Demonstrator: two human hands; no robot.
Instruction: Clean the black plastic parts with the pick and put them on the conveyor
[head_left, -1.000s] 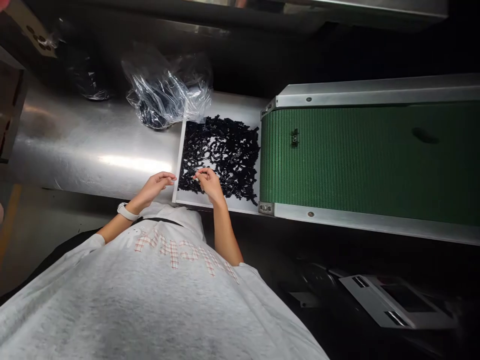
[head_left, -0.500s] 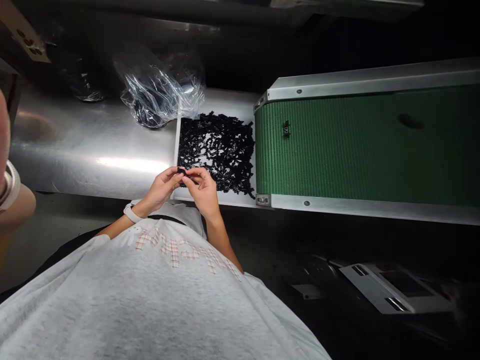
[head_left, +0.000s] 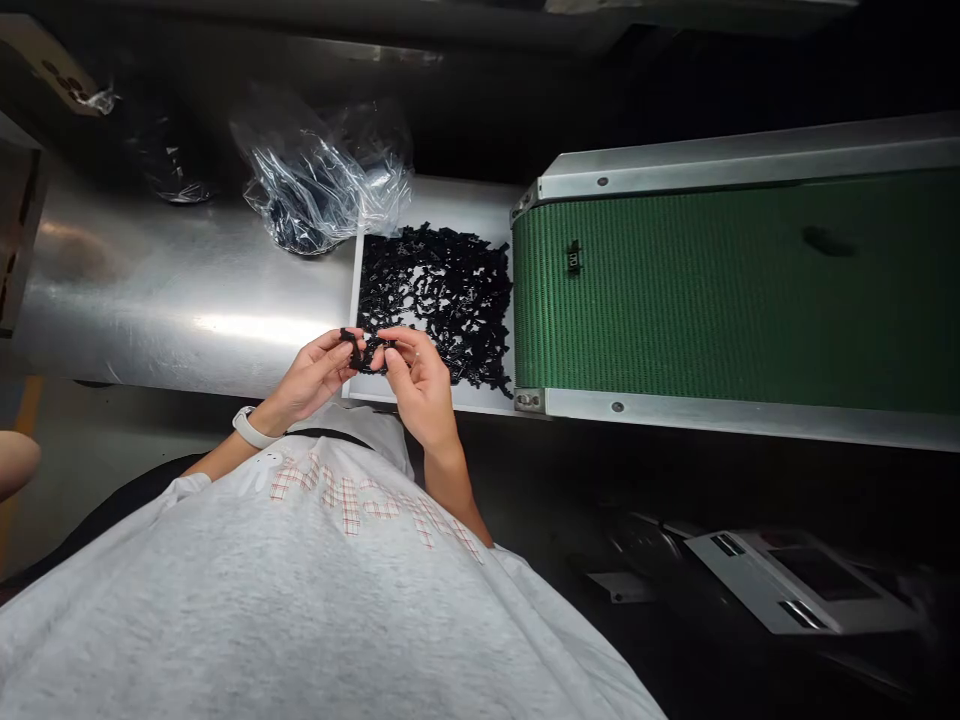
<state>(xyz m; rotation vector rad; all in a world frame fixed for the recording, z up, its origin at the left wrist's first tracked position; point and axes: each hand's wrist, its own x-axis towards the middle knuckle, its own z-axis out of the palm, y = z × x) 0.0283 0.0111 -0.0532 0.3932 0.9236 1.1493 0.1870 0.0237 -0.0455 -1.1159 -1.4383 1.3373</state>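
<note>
Hands clamped together on a black plastic piece (head_left: 366, 350), long axis running left to right, pinched between left hand (head_left: 315, 375) and right hand (head_left: 418, 385), over the white tray's (head_left: 354, 300) near-left corner, right hand nearer the black heap (head_left: 435, 300).

Left hand (head_left: 315, 375) and right hand (head_left: 416, 385) together pinch a black plastic piece (head_left: 364, 350) above a white tray (head_left: 355, 300) of loose black pieces (head_left: 435, 290). Green conveyor belt (head_left: 720, 290) lies beyond the right hand; clear plastic bag (head_left: 322, 180) lies beyond the left.

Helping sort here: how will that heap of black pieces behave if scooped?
The black pieces will probably tangle: their branched shapes lie hooked together. They look light; the cluster between left hand and right hand seems stiff.
</note>
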